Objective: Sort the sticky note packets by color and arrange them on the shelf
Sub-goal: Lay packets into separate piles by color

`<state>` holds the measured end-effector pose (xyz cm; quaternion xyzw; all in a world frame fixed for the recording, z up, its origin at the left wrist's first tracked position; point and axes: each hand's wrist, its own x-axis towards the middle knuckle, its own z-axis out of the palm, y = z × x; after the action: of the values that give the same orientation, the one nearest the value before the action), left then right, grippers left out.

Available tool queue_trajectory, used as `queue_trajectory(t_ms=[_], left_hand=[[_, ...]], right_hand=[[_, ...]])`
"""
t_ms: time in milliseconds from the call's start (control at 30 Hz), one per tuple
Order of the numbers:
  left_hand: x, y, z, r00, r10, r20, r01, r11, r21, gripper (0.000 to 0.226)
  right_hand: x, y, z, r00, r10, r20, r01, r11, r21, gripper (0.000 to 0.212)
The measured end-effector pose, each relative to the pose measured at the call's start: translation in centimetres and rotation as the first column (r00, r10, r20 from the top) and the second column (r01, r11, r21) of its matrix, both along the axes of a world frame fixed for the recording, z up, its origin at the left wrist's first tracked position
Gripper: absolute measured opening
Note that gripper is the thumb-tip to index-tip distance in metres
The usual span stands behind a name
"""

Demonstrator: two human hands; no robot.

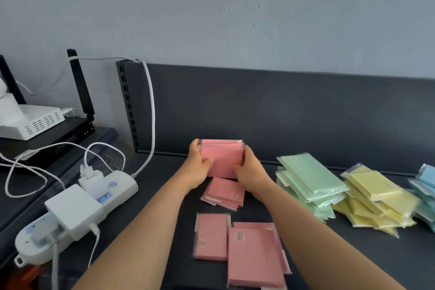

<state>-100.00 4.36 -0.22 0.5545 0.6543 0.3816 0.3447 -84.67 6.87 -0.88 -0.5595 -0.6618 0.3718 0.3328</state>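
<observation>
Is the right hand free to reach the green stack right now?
Probably not yet: the right hand and left hand both hold the pink bundle. Nothing lies between it and the green stack, so once it lets go the way looks free.

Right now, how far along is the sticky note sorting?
Done: green plastic-wrapped packet pile, yellow packet pile and blue packet pile lie sorted at right. In hand: left hand and right hand grip a pink packet bundle near the shelf's back panel. Left: three loose pink packet groups nearer the camera.
</observation>
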Motion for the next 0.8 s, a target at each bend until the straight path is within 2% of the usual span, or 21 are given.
queue_trajectory(t_ms=[133,400,567,800], left_hand=[[0.0,0.8,-1.7,0.999,0.043,0.009,-0.043,0.999,-0.001,0.066],[1.2,2.1,-1.3,0.999,0.03,-0.012,-0.027,0.977,0.21,0.068],[0.8,2.7,-2.7,0.983,0.131,-0.129,-0.116,0.986,0.117,0.067],[0.2,3.3,-2.3,0.987,0.124,-0.098,-0.106,0.98,0.169,0.062]], right_hand=[[-0.2,0.6,-0.9,0.999,-0.007,-0.035,0.004,0.997,-0.073,0.043],[-0.5,2.4,-0.6,0.98,-0.184,-0.081,0.186,0.983,0.01,0.041],[-0.4,3.0,-0.9,0.976,-0.208,-0.069,0.203,0.976,-0.079,0.032],[-0.7,3.7,-0.3,0.973,-0.217,-0.081,0.213,0.975,-0.055,0.033]])
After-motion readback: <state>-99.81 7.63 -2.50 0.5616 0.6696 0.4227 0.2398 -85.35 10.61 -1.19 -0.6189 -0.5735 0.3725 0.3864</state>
